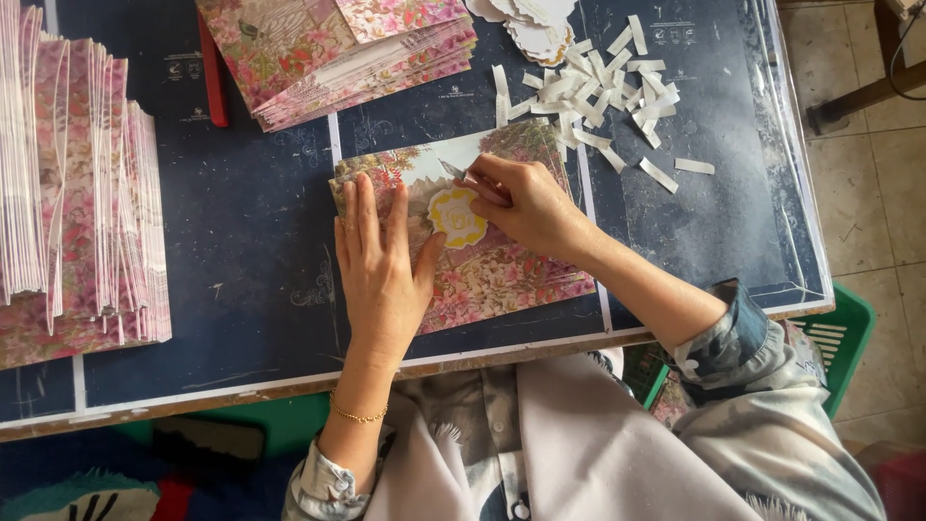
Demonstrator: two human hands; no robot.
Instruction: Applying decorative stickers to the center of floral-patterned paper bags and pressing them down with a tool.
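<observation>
Pressing flat, the left hand (379, 265) is holding down the floral card (482, 251), fingers spread, while the right hand (526, 205) is pinching a small blade (451, 170) above the yellow scalloped sticker (457, 217), which is lying between both thumbs, nearer the right.

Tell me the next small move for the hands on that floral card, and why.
Probably press the yellow sticker flat. The right hand holds a small blade at its edge, and the left hand pins the floral card with its thumb beside the sticker.
</observation>
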